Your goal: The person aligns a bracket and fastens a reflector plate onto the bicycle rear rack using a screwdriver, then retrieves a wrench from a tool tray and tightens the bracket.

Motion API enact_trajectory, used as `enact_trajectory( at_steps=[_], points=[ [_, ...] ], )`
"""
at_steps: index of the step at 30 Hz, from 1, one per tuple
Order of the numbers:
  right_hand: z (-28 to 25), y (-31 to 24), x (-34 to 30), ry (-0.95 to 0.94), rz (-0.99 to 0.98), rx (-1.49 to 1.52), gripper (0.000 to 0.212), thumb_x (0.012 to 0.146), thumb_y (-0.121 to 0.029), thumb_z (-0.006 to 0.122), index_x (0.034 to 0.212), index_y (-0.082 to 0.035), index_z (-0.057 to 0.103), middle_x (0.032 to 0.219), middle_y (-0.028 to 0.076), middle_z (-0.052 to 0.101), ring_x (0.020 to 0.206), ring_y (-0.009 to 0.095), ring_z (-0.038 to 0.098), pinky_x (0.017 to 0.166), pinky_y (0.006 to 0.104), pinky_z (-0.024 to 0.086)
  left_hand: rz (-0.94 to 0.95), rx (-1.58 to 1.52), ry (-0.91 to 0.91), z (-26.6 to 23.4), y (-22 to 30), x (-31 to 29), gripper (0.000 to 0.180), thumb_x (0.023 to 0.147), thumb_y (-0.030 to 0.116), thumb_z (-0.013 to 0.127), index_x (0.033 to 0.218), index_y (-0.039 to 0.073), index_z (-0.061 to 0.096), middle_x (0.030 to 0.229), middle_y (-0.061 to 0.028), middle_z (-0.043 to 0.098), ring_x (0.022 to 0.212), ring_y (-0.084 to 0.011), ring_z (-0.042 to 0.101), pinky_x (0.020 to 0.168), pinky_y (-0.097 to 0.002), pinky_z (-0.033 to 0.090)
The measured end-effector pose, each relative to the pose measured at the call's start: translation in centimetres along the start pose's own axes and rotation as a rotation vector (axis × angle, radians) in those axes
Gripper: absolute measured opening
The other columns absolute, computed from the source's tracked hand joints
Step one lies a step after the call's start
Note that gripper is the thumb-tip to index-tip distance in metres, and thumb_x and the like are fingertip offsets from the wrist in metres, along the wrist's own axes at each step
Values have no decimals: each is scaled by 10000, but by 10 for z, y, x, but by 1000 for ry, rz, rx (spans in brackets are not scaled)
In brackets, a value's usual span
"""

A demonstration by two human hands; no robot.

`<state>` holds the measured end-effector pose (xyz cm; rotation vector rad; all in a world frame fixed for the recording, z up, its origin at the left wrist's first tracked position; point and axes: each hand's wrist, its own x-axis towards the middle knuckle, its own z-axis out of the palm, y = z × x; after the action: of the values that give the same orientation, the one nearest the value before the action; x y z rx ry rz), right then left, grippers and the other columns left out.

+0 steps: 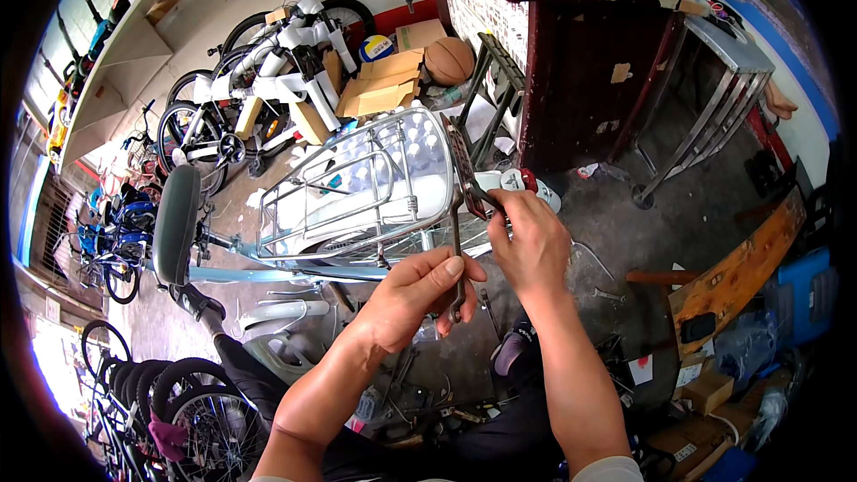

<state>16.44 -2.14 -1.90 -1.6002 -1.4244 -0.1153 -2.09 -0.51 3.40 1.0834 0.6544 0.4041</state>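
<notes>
Both grips are closed on tools: the left hand holds a wrench upright, the right hand pinches a second tool at the rear rack of a bicycle, behind its saddle.

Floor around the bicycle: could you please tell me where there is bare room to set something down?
Bare concrete lies right of the right hand, between the dark wooden cabinet and the wooden plank. Below the left hand, tools and parts crowd the floor; cardboard boxes fill the far side.
</notes>
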Motion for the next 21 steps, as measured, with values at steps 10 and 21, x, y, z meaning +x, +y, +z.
enact_trajectory(
  at_steps=[10, 21],
  points=[
    [6, -7, 0, 68, 35, -70, 213, 788, -45, 643, 995, -76, 684, 879, 83, 666, 807, 293, 661, 694, 407, 533, 6, 26, -6, -2, 2, -2, 375, 1068, 366, 445, 1074, 29, 612, 765, -70, 659, 567, -98, 539, 545, -227, 425],
    [8, -6, -4, 81, 5, -104, 211, 781, -61, 660, 990, -74, 684, 885, 78, 673, 798, 279, 667, 669, 396, 534, -4, 27, -18, -3, 0, 0, 376, 1067, 367, 446, 1064, 30, 614, 769, -74, 662, 559, -88, 535, 540, -214, 422]
  ],
)
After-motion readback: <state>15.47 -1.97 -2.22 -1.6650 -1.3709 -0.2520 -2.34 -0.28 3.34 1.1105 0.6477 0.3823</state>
